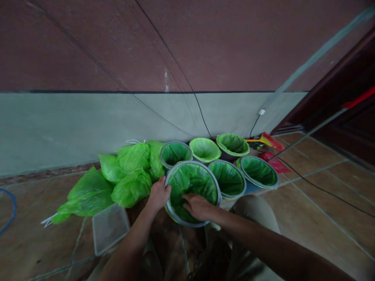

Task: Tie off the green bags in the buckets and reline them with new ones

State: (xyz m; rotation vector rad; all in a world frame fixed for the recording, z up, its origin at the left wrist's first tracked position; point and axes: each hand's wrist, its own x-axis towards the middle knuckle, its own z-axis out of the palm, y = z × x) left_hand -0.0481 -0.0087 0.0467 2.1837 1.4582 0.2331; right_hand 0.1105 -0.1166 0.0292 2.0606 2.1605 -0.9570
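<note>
Directly in front of me is a trash bin (217, 182) with a grey rim, lined with a green trash bag (195, 177). My left hand (159, 193) is closed around the left side of its rim, thumb on top. Inside the mouth, my right hand (197, 206) reaches down against the liner with its fingers somewhat apart. Its fingertips are near the plastic, and I see nothing held in them. The bin's lower body is hidden by the rim and my arms.
Several more lined bins (228, 177) stand behind and to the right, near the wall. Filled green bags (133, 187) lie at the left, beside a clear plastic box (111, 228). A red dustpan (275, 162) and a black cable (325, 191) are on the tiled floor at right.
</note>
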